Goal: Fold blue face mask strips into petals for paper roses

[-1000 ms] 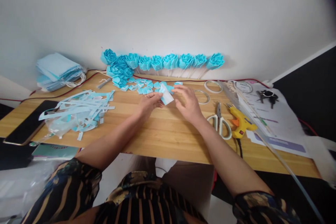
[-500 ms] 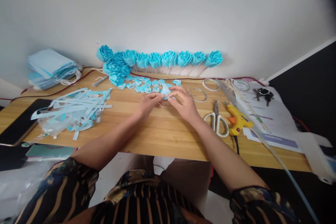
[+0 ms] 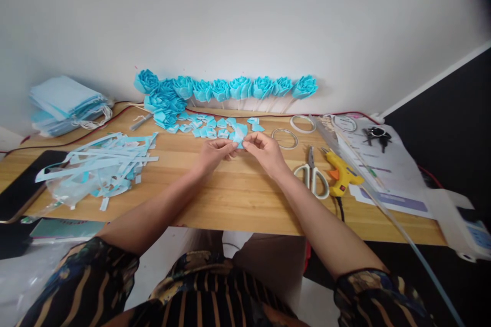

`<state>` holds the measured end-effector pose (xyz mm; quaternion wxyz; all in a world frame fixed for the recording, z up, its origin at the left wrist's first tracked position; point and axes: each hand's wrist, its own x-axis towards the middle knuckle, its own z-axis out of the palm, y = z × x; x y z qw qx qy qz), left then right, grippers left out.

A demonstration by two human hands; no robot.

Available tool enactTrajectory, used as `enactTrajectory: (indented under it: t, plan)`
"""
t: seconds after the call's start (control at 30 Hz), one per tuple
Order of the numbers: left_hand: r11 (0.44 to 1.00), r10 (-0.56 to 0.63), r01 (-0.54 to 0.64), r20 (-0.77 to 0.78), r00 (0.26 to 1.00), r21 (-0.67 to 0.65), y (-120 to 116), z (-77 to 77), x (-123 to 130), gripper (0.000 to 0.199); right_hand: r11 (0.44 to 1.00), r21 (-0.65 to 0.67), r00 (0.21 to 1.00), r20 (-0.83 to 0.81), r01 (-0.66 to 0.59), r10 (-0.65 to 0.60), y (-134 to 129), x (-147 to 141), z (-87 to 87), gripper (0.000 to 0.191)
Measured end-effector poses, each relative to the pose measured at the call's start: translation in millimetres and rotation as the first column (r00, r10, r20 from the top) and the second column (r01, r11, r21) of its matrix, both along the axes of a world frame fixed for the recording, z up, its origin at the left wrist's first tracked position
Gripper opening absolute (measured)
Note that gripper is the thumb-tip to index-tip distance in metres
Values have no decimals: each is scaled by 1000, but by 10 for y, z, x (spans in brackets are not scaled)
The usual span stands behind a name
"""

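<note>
A small blue fabric petal piece [image 3: 240,133] is pinched between my two hands above the wooden table. My left hand [image 3: 216,153] closes thumb and fingers on its lower left side. On its lower right side, my right hand [image 3: 266,150] grips it between thumb and forefinger. Just behind my hands lie several folded blue petals [image 3: 207,126] in loose rows. Beyond them, finished blue fabric flowers [image 3: 241,87] on thin sticks lean against the wall, with more flowers heaped at the left [image 3: 166,103].
Cut strips [image 3: 103,163], a black phone [image 3: 28,184] and stacked blue pouches [image 3: 67,99] lie left. Rightward are tape rolls [image 3: 284,139], scissors [image 3: 312,176], a yellow glue gun [image 3: 342,173], keys [image 3: 378,135] and printed paper [image 3: 402,168]. A red cord [image 3: 264,114] runs along the back.
My right fingers have come down from the petal's upper right side and now pinch its lower right edge. The piece looks more spread out. The whole view has shifted slightly.
</note>
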<state>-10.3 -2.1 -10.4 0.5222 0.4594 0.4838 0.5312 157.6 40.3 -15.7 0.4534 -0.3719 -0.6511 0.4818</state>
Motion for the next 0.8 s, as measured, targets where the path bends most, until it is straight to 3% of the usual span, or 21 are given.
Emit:
enactTrajectory:
  t: [0.3, 0.5, 0.8]
  plan:
    - [1000, 13, -13, -69, 998, 8, 25, -5, -12, 25, 989, -101, 993, -57, -111, 106, -25, 1, 54, 38]
    - [999, 4, 3, -157, 988, 43, 31, -49, -1, 26, 988, -107, 993, -47, -114, 110, -2, 2, 14, 43]
    - [999, -7, 6, 11, 1000, 48, 45, -45, -25, 35, 972, -152, 982, -92, -180, 168, -33, 2, 60, 35]
